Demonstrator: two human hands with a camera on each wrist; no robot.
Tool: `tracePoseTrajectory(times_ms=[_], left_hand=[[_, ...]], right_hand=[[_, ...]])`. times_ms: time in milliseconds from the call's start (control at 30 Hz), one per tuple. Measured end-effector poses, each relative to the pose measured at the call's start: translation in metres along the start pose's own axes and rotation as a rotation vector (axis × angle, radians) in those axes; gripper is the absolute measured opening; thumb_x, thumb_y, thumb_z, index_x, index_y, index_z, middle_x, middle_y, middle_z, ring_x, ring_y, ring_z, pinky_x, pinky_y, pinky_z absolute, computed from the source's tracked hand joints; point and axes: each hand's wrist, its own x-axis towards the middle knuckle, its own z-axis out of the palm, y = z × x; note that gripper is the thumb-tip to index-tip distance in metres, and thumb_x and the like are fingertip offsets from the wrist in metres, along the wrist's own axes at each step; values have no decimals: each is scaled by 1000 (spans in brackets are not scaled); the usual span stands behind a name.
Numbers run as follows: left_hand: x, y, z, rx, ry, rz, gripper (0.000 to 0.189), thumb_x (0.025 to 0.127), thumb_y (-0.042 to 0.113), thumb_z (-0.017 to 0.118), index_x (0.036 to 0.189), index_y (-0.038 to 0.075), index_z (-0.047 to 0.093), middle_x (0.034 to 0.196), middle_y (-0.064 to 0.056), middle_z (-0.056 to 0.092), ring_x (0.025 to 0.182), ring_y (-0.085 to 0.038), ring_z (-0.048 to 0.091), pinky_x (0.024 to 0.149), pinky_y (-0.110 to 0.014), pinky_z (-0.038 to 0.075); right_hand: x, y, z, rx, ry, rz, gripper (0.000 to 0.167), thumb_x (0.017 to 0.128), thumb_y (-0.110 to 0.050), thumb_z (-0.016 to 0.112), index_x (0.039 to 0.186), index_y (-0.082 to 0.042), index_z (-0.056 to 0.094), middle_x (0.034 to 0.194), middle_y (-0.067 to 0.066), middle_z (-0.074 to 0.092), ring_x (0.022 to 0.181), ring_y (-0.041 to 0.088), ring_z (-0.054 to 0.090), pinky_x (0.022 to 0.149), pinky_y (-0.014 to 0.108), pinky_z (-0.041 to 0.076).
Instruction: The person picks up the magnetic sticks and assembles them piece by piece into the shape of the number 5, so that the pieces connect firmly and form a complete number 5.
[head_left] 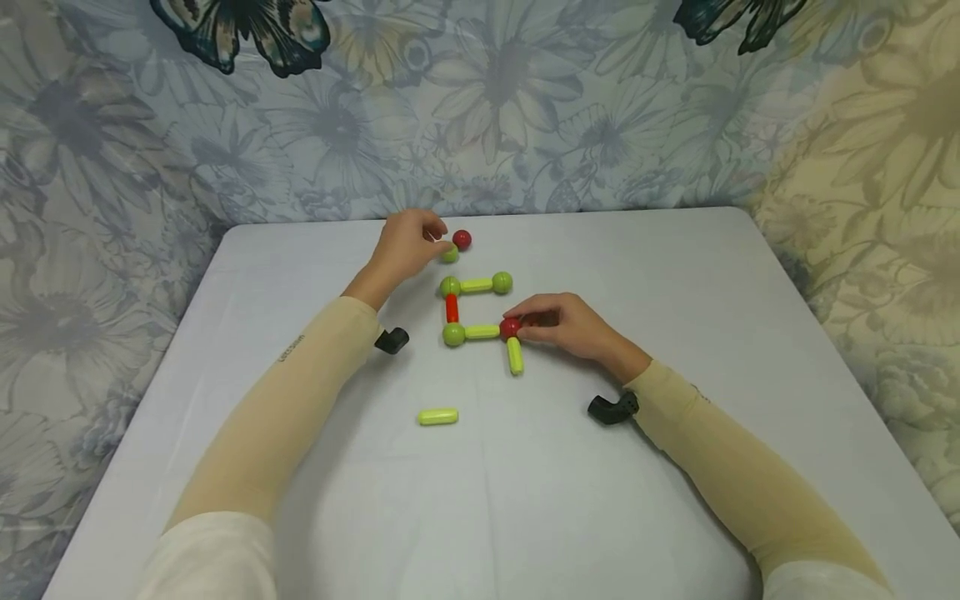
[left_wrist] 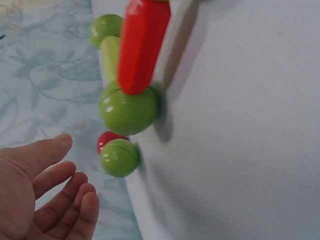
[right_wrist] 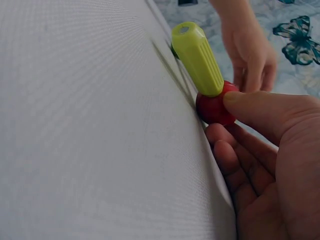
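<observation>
My right hand (head_left: pixel 570 323) pinches a red ball (right_wrist: pixel 212 107) between thumb and fingers. A yellow-green rod (right_wrist: pixel 197 57) sticks out of that ball toward me, and another rod (head_left: pixel 482 332) joins it to a green ball (head_left: pixel 453 335). From there a red rod (head_left: pixel 452 308) runs back to a second green ball (head_left: pixel 450 286), which a rod (head_left: pixel 477 286) links to a green end ball (head_left: pixel 502 282). At the back, my left hand (head_left: pixel 405 246) hovers with relaxed fingers beside a loose green ball (left_wrist: pixel 120 158); its palm is bare in the left wrist view.
A loose red ball (head_left: pixel 462 240) lies just behind the loose green one, near the table's back edge. Nearer to me rests a single yellow-green rod (head_left: pixel 437 417). The white-covered table (head_left: pixel 675 267) meets a flower-patterned cloth backdrop (head_left: pixel 495 100). Black wrist cameras (head_left: pixel 613 408) jut from both sleeves.
</observation>
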Motion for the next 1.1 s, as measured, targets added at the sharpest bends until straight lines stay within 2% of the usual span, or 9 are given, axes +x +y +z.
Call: tracePoseTrajectory(times_ms=[100,200,600,967,1100], left_hand=[[10,-5,9,24,-22,-32,28,100,24,82,121,6,77,117,-9,72,109,-26,65,93,-41,53],[14,-9,15,49,-34,-48,26,99,24,82,119,7,79,120,-9,72,109,-27,65,95,-42,53],[16,-16,27,70,-78,-31,27,97,18,83,123,10,80,121,-10,69,109,-27,64,96,-42,51],[11,-29,23,42,-100,-20,38,97,17,82,135,10,78,122,-9,68,113,-26,63,96,-42,52],[8,-32,19,11,-91,-30,39,97,19,83,133,7,76,120,-9,72,113,-26,66,98,-41,54]], right_hand=[[0,0,-1,9,-1,1,31,100,-14,81,131,-15,81,127,-1,76,115,19,66,100,39,52],[0,-1,0,11,-1,-1,31,100,-13,81,131,-15,81,126,-1,76,115,19,67,101,40,53],[-1,0,-1,-5,2,-5,30,99,-12,82,129,-17,81,124,-2,76,111,19,67,96,35,54],[-1,-1,-1,-3,5,-1,31,99,-11,81,129,-16,81,125,-2,76,113,19,67,98,35,54],[-2,-2,0,-1,0,11,30,99,-11,81,130,-16,81,125,-1,76,112,20,67,97,34,54]])
